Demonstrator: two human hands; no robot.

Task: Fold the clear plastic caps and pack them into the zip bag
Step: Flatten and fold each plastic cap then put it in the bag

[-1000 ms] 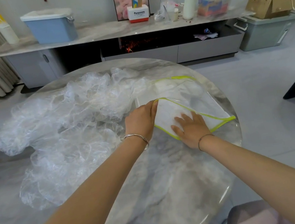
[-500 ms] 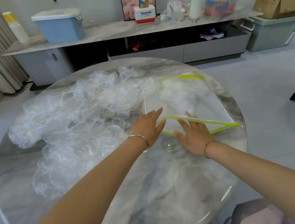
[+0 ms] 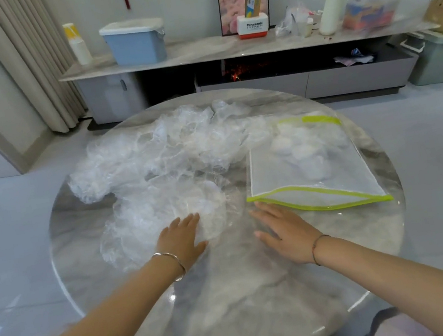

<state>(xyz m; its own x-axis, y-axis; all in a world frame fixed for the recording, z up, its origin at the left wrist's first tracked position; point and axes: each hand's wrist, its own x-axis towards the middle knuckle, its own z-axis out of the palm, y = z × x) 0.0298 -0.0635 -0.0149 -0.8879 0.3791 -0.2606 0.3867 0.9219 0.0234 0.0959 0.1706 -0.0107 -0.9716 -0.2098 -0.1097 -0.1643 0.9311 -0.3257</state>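
left hand [image 3: 181,240] flat, fingers straight, pressing the nearest of the clear plastic caps [image 3: 161,163], I judge to smooth it for folding | right hand [image 3: 282,229] splayed on table [image 3: 236,297], holding nothing, just beside zip bag [image 3: 311,170] (white bundles inside) | bag mouth faces me, handy for loading

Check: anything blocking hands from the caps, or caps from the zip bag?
Nothing visible: the left hand touches the caps at their near edge; the right hand lies flat beside the zip bag, at its mouth.
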